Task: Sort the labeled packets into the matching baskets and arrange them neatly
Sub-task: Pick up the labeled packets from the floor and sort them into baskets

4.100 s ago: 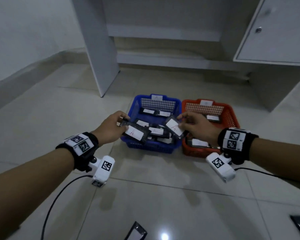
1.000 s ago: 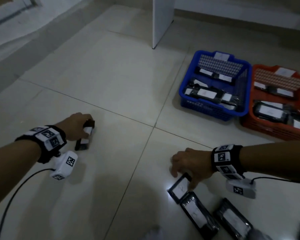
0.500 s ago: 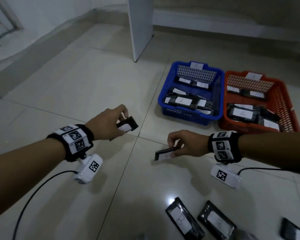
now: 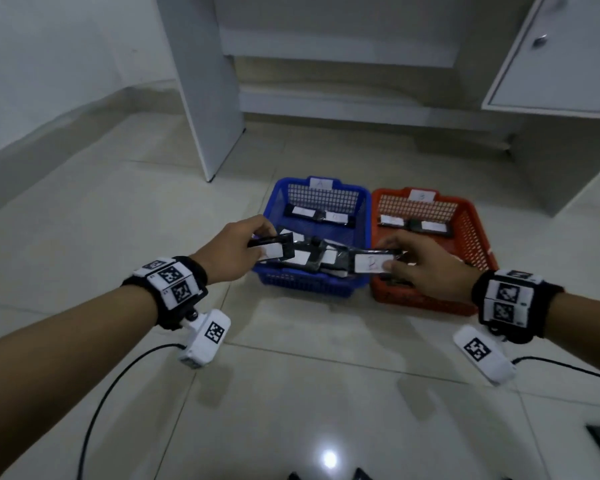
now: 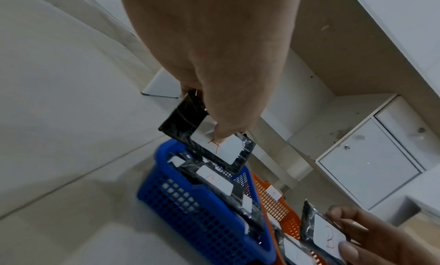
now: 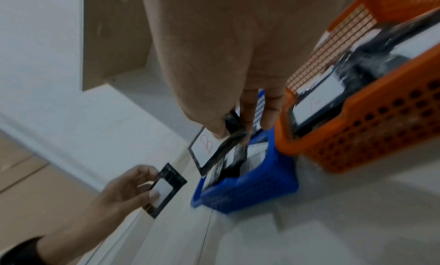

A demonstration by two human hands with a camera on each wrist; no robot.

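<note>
Both hands have carried packets from the floor to the baskets: left hand [image 4: 234, 252] pinches packet A [image 4: 272, 249] over the blue basket [image 4: 309, 289], right hand [image 4: 426, 268] pinches packet B [image 4: 373, 262] at the orange basket's [image 4: 426, 303] 9 o'clock rim, where early release risks missorting into blue.

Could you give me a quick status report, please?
Left hand grips a black packet over the blue plastic basket. Right hand pinches a black B-labelled packet beside the orange plastic basket. Nothing blocking.
</note>
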